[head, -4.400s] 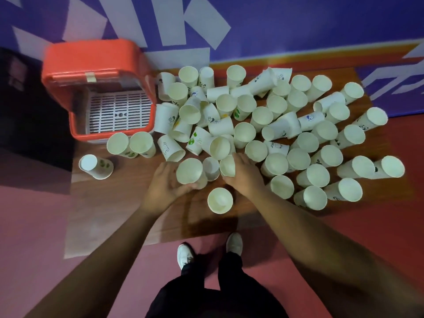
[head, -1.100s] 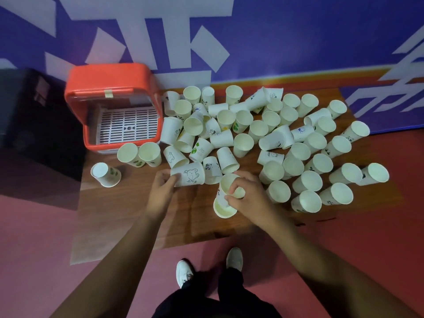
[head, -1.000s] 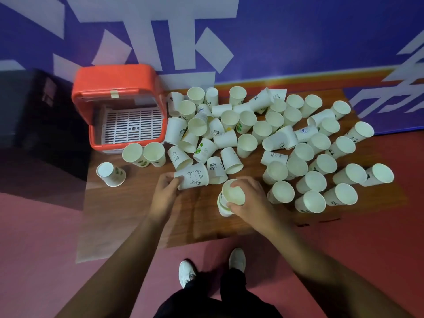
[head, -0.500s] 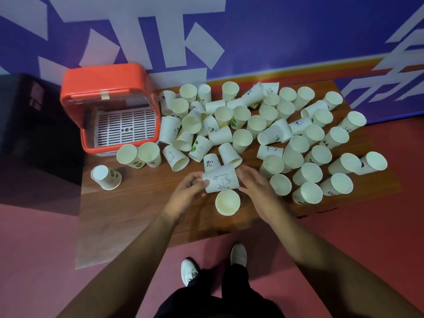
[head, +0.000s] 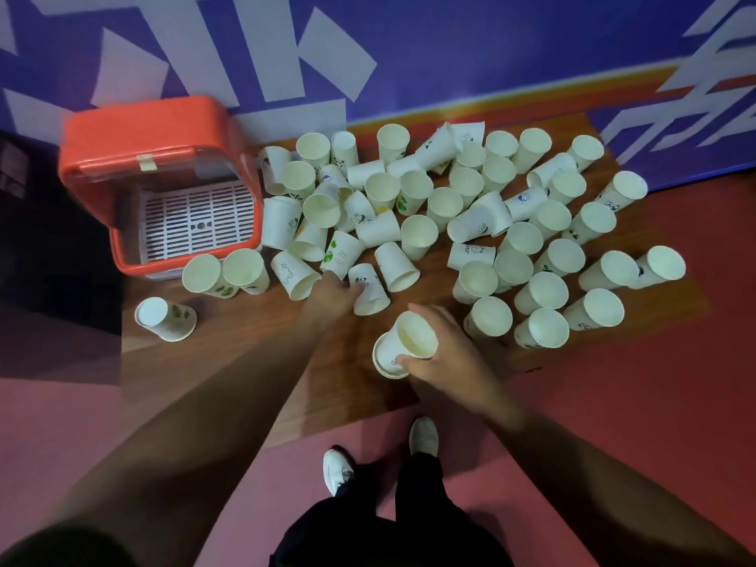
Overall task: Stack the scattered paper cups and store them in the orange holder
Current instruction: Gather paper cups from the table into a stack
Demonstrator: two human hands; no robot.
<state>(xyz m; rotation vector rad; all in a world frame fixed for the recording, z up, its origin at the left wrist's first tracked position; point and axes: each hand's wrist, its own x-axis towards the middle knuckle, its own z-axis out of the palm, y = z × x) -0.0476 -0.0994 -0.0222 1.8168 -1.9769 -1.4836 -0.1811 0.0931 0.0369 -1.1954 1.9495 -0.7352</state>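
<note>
The right hand (head: 448, 354) is curled round a short stack of cups (head: 399, 347), thumb on the near side and fingers behind. It holds the stack tilted, mouth up, close to the middle of the near edge of the wooden table (head: 245, 362). Just left of it and a little farther in, the left hand (head: 329, 296) grips a lying cup (head: 370, 290) with a small dark print. This cup sits at the near fringe of the scattered cups (head: 417, 237). The two hands are near each other but apart, with bare wood between them. The scattered cups, some upright and some on their sides, fill the table from its middle to the far edge and the right end. The orange holder (head: 143, 133) stands at the far left corner, open toward the person, showing a white grid (head: 196, 218) inside. Two upright cups (head: 225, 274) stand just in front of it, and a lone cup (head: 165, 319) lies by the left edge. Beyond the near edge, white shoes (head: 337, 472) stand on the pink floor.
</note>
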